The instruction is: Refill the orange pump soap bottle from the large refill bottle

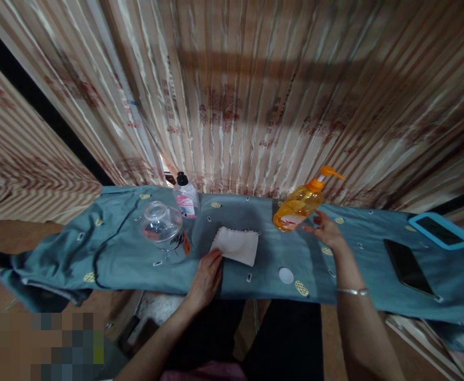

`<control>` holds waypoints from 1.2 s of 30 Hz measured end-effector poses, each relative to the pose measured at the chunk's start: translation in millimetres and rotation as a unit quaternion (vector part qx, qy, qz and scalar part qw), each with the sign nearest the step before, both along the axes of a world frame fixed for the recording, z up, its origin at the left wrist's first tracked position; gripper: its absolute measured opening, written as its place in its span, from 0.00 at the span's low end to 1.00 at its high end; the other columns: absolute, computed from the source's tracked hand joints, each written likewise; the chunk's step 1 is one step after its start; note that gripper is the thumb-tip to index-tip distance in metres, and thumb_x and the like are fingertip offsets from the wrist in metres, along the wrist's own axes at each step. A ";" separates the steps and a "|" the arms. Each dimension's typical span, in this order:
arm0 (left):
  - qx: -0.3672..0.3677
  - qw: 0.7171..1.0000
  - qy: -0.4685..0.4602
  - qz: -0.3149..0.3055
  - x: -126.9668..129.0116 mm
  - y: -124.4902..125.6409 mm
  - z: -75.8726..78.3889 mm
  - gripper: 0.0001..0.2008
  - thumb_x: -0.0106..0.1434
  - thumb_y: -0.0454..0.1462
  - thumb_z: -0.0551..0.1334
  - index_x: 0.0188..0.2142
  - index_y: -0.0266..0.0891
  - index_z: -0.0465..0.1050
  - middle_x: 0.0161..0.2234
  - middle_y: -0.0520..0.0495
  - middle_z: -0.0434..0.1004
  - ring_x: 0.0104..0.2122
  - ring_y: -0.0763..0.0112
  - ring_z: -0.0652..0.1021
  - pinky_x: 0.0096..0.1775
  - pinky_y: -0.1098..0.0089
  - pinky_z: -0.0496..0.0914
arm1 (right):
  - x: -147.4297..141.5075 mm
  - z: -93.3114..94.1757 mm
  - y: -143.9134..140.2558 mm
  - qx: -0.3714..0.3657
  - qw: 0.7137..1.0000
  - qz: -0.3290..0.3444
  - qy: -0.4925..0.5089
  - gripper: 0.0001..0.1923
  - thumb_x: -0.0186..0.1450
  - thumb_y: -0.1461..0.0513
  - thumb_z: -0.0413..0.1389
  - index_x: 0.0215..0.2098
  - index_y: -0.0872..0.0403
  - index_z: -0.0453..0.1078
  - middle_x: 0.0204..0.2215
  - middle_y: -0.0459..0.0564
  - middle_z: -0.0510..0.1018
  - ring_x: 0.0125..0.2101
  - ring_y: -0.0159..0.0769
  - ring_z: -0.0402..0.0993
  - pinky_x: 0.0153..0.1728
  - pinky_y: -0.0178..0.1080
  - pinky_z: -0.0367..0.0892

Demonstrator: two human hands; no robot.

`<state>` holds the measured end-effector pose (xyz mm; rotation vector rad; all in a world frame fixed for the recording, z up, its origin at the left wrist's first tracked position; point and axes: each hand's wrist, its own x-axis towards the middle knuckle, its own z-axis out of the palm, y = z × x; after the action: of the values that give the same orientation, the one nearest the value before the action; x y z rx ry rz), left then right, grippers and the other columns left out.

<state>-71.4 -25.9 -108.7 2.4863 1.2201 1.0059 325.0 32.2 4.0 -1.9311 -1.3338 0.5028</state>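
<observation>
A folded white cloth [238, 245] lies at the middle of the covered table. My left hand [207, 278] pinches its near left corner between thumb and fingers. To the right, my right hand [327, 232] is open with its fingers apart, close beside an orange pump bottle [299, 208]. Whether the fingertips touch the bottle I cannot tell. The bottle holds amber liquid and leans to the right in the view, its orange pump head at the top. A small white round disc [286, 275] lies near the front edge, between my two hands.
Left of the cloth are a clear, wide-mouthed plastic bottle [163, 227] and a smaller black-capped bottle [186, 198] with a pink label. A dark phone [407, 266] and a blue-framed object [442, 230] lie at the right. Striped curtains [232, 106] hang behind the teal tablecloth [128, 259].
</observation>
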 end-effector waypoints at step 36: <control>-0.192 0.874 -0.345 0.283 -71.6 44.6 57.6 0.43 0.39 0.41 0.76 0.53 0.40 0.62 0.44 0.43 0.78 0.45 0.55 0.80 0.49 0.57 0.74 | -195.2 -98.7 -165.7 0.136 0.958 0.072 -0.242 0.28 0.73 0.55 0.45 0.63 0.67 0.58 0.59 0.72 0.71 0.59 0.55 0.70 0.55 0.54 0.71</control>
<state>-143.0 18.7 -51.0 1.2844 1.6769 1.4263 129.8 -133.5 -94.7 -1.7943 -1.7556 -0.1034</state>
